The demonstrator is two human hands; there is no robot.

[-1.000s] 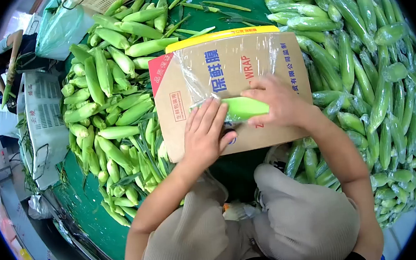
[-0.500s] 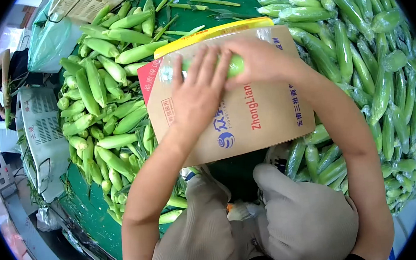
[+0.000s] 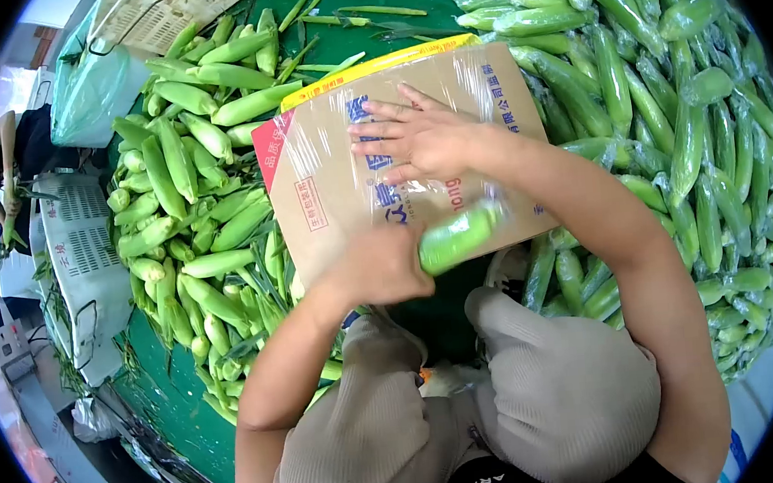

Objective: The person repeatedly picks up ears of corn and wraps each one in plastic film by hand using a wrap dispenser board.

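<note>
My left hand [image 3: 379, 258], partly blurred, is closed around one end of a green ear of corn [image 3: 462, 238] with a shiny wrapped look. The ear sticks out to the right over the near edge of a brown cardboard box [image 3: 510, 195] with printed lettering. My right hand [image 3: 428, 138] lies on the box top, fingers spread, holding nothing. Glossy streaks of clear film show on the box around it. Along the far edge of the box runs a yellow printed strip [image 3: 382, 63].
Unwrapped ears of corn [image 3: 216, 264] are heaped on the green surface [image 3: 166, 386] at left. Film-wrapped ears [image 3: 649, 112] are piled at right. White crates [image 3: 89, 265] stand at far left, near another person's arm [image 3: 9, 153]. My knees [image 3: 562, 391] are close below the box.
The ear of corn has moved from the far part of the box to its near edge with my left hand. My right hand has come off the ear and spread on the box.
</note>
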